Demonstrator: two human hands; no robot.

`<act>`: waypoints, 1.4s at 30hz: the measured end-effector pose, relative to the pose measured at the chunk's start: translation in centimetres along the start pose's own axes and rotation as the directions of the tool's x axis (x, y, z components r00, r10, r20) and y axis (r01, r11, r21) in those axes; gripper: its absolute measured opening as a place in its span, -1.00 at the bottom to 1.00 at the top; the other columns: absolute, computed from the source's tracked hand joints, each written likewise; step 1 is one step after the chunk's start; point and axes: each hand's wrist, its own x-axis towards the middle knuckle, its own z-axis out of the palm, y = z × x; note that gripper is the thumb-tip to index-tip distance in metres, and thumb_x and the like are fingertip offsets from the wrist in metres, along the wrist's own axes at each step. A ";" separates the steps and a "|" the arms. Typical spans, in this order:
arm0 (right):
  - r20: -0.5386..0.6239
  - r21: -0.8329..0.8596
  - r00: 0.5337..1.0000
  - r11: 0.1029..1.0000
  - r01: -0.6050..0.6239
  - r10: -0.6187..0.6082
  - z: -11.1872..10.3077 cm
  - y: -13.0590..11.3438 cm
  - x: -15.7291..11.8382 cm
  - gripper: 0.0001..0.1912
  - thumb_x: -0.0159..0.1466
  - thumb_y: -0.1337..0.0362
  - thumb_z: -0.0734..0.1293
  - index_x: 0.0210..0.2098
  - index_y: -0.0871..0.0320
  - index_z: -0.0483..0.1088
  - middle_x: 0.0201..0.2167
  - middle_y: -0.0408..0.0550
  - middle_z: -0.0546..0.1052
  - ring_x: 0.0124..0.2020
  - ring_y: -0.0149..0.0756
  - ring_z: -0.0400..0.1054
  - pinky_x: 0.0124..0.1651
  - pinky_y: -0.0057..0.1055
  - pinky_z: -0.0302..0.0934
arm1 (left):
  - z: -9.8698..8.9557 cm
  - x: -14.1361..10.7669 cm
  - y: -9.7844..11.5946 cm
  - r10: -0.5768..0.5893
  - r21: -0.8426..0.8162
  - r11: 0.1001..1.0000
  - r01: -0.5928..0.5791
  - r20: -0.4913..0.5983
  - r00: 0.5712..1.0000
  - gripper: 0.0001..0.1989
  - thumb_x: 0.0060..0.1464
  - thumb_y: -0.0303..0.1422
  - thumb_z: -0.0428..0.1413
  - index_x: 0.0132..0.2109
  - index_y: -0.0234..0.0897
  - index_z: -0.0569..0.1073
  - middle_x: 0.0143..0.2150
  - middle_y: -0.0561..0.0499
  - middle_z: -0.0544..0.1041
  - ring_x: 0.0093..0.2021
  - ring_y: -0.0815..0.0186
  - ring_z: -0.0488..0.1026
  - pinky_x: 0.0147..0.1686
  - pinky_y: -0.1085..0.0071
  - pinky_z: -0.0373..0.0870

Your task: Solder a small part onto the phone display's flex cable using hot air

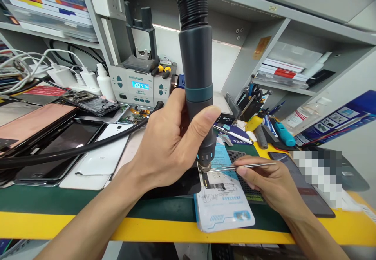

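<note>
My left hand [167, 142] is wrapped round the dark handle of a hot air gun [197, 60], its nozzle pointing down. Right under the nozzle lies a small dark part with a flex strip [216, 186], on a white and blue card packet [226, 213]. Between its thumb and fingers my right hand [266, 179] pinches a pair of metal tweezers [255, 166]. The tweezers' tips reach left to just beneath the nozzle, where the nozzle partly hides them. Whether they grip the part I cannot tell.
Behind stands a hot air station [139, 87] with a lit display. A black hose [96, 147] crosses several phones at left, among them a white phone [101, 158]. At right lie a dark phone [305, 185], a yellow-handled tool [255, 122] and a clear bottle [308, 115].
</note>
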 end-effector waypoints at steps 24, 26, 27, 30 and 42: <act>0.057 0.000 0.998 0.999 0.041 -0.041 0.0 -0.2 0.1 -0.92 0.24 0.21 0.56 -0.25 0.01 0.71 -0.26 -0.06 0.60 -0.59 -0.51 0.18 -0.59 -0.51 0.09 | -0.3 0.0 0.1 -0.001 0.004 1.000 0.001 0.004 1.000 -0.78 0.37 -0.12 0.09 -0.15 -0.16 0.39 -0.44 0.15 0.46 -0.53 0.43 0.34 -0.59 0.41 0.26; 0.065 0.006 0.997 0.999 0.039 -0.040 0.0 -0.2 0.1 -0.92 0.24 0.21 0.56 -0.25 0.00 0.71 -0.26 -0.07 0.60 -0.58 -0.51 0.18 -0.58 -0.51 0.09 | -0.4 -0.1 0.0 0.007 0.023 1.000 -0.007 -0.021 1.000 -0.78 0.36 -0.11 0.10 -0.14 -0.16 0.42 -0.41 0.14 0.47 -0.53 0.43 0.33 -0.58 0.40 0.26; 0.069 0.009 0.997 0.999 0.040 -0.040 0.0 -0.2 0.1 -0.92 0.25 0.21 0.56 -0.25 0.00 0.71 -0.26 -0.07 0.59 -0.58 -0.51 0.18 -0.58 -0.51 0.09 | -0.4 -0.1 0.0 0.014 0.025 1.000 -0.014 -0.029 0.999 -0.78 0.36 -0.12 0.10 -0.14 -0.16 0.43 -0.40 0.13 0.48 -0.52 0.43 0.34 -0.57 0.40 0.26; 0.079 0.019 0.996 0.999 0.043 -0.044 0.2 -0.4 0.1 -0.92 0.25 0.21 0.56 -0.24 0.00 0.71 -0.27 -0.09 0.58 -0.58 -0.51 0.18 -0.58 -0.51 0.07 | -0.4 0.0 -0.1 0.030 0.018 0.999 -0.030 -0.027 0.999 -0.80 0.36 -0.14 0.11 -0.13 -0.15 0.46 -0.37 0.13 0.51 -0.49 0.41 0.37 -0.54 0.40 0.30; 0.076 0.025 0.997 0.999 0.025 -0.027 0.3 -0.8 0.1 -0.89 0.22 0.18 0.57 -0.27 0.05 0.71 -0.29 -0.05 0.59 -0.59 -0.51 0.20 -0.58 -0.51 0.07 | -0.3 0.3 0.0 0.106 0.008 0.994 -0.106 -0.016 0.994 -0.81 0.41 -0.24 0.07 -0.15 -0.25 0.40 -0.44 0.18 0.46 -0.52 0.56 0.36 -0.57 0.65 0.31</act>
